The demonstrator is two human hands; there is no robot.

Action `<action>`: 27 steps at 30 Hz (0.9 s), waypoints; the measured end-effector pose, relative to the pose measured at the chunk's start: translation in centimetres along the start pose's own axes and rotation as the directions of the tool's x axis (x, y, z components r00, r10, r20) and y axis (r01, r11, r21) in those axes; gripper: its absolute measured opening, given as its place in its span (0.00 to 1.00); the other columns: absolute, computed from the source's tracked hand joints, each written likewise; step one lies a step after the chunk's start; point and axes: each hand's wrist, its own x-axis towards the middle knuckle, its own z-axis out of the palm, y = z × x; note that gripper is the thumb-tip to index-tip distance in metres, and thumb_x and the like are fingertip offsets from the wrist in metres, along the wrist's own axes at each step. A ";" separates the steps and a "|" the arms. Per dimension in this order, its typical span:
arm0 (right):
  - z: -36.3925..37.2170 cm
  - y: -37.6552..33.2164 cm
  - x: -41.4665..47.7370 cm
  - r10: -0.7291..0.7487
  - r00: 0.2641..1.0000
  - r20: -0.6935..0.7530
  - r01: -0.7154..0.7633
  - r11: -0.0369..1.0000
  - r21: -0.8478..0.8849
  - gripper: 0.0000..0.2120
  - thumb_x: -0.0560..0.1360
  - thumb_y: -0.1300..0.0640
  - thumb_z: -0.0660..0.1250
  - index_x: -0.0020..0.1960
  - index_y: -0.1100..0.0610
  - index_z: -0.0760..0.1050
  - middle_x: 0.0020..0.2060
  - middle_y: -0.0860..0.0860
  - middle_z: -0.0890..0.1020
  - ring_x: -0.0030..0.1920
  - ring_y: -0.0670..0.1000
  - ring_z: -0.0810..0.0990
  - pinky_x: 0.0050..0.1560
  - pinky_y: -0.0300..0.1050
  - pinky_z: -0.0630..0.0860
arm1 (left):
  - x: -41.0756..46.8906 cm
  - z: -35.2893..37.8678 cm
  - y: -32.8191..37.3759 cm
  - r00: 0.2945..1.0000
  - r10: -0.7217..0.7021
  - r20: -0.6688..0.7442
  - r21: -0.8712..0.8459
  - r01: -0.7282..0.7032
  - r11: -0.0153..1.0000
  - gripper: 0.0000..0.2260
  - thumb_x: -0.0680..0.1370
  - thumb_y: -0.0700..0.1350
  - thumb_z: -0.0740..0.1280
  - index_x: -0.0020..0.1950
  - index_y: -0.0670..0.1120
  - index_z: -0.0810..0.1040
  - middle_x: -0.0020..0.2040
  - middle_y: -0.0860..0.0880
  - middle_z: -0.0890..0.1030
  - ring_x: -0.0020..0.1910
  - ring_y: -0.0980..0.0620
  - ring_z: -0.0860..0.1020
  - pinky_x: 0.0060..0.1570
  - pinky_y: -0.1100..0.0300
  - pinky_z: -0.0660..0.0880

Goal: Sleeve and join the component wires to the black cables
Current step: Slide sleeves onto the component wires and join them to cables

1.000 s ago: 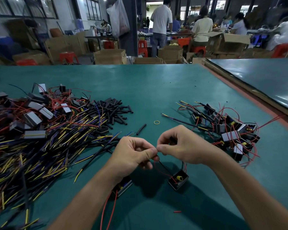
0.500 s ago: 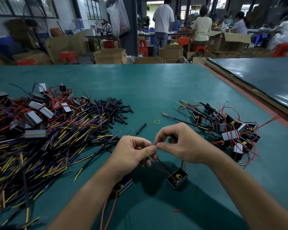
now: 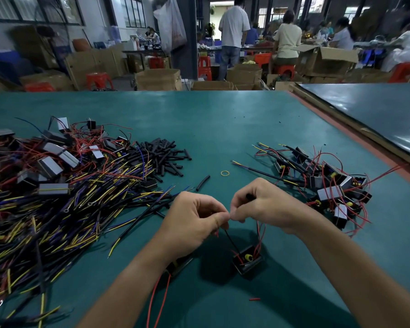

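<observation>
My left hand (image 3: 194,218) and my right hand (image 3: 263,204) meet fingertip to fingertip above the green table, pinching thin wire ends between thumbs and forefingers. A short black sleeve (image 3: 250,196) pokes out from my right hand's curled fingers. Red and black wires run down from the pinch to a small black boxed component (image 3: 246,261) on the table below. A second component (image 3: 178,266) with red wires lies partly hidden under my left wrist. What exactly sits between the fingertips is hidden.
A big heap of black cables with yellow and blue ends (image 3: 57,209) fills the left, with grey-topped components (image 3: 50,166) and cut black sleeves (image 3: 166,157) behind. Joined units (image 3: 329,185) pile at right. A loose sleeve (image 3: 202,182) and yellow rubber band (image 3: 225,173) lie ahead.
Both hands have shifted slightly away from me, the pinch point staying closed. The component below has barely moved.
</observation>
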 end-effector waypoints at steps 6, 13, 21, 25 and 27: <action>-0.2 0.1 -0.2 0.224 0.944 0.240 -0.275 0.939 0.205 0.12 0.76 0.64 0.66 0.34 0.56 0.74 0.26 0.49 0.70 0.22 0.44 0.58 0.23 0.36 0.52 | -0.3 0.0 -0.3 0.992 0.128 0.002 0.143 -0.127 0.981 0.04 0.72 0.46 0.72 0.40 0.47 0.84 0.34 0.48 0.84 0.31 0.53 0.78 0.34 0.51 0.78; 0.1 0.2 0.1 0.259 0.937 0.233 -0.313 0.920 0.235 0.14 0.79 0.62 0.61 0.35 0.56 0.73 0.28 0.50 0.72 0.22 0.44 0.57 0.25 0.36 0.49 | -0.3 0.0 -0.4 0.985 0.175 -0.013 0.210 -0.168 0.963 0.02 0.71 0.45 0.73 0.41 0.48 0.85 0.33 0.51 0.83 0.30 0.56 0.76 0.33 0.54 0.77; 0.5 0.3 0.2 0.255 0.938 0.234 -0.311 0.917 0.250 0.20 0.79 0.61 0.59 0.29 0.53 0.72 0.24 0.48 0.65 0.22 0.44 0.56 0.22 0.34 0.50 | -0.4 0.3 -0.2 0.972 0.232 -0.043 0.284 -0.211 0.935 0.03 0.72 0.44 0.72 0.38 0.47 0.84 0.29 0.54 0.80 0.28 0.61 0.73 0.30 0.64 0.69; 0.2 0.6 0.1 0.018 0.999 0.028 -0.020 0.996 0.085 0.12 0.78 0.60 0.67 0.36 0.60 0.77 0.26 0.47 0.74 0.24 0.43 0.64 0.25 0.35 0.61 | -0.1 0.1 0.2 0.996 0.062 -0.065 0.062 -0.058 0.996 0.06 0.74 0.37 0.72 0.38 0.45 0.83 0.31 0.49 0.83 0.26 0.56 0.76 0.29 0.63 0.71; -0.1 0.9 0.1 -0.113 0.993 -0.034 0.114 0.993 0.022 0.06 0.75 0.61 0.71 0.39 0.60 0.80 0.30 0.46 0.78 0.28 0.41 0.69 0.31 0.35 0.66 | 0.1 0.0 0.3 0.998 -0.001 -0.056 -0.012 0.001 1.000 0.07 0.76 0.34 0.70 0.39 0.42 0.83 0.32 0.48 0.83 0.25 0.56 0.76 0.29 0.67 0.71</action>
